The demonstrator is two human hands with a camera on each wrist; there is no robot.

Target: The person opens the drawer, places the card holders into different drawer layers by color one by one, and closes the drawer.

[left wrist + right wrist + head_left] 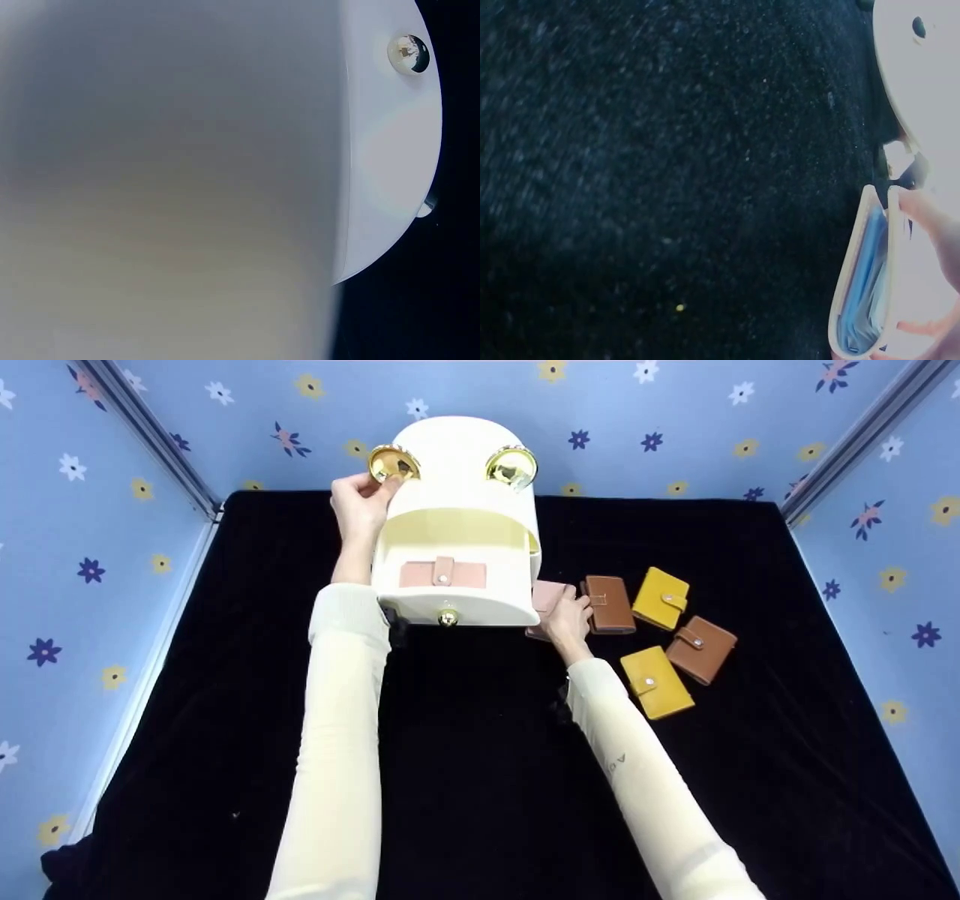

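Note:
A white drawer box (457,457) with two round gold ornaments on top stands at the back. My left hand (360,510) grips the left gold ornament (384,457), thumb at its lower edge. The box's front drawer (487,611), with a round gold knob (448,618), is pulled out, and a pink wallet (465,575) with a snap strap lies in it. Right of the drawer, my right hand (568,619) holds a second pink wallet (546,596). In the right wrist view, this wallet (840,300) shows its layered inner sleeves, with fingers against one cover.
To the right lie a brown wallet (611,604), a yellow wallet (660,598), another brown wallet (709,656) and another yellow wallet (664,690). Black cloth (480,772) covers the table. Flowered blue panels (637,405) stand around it.

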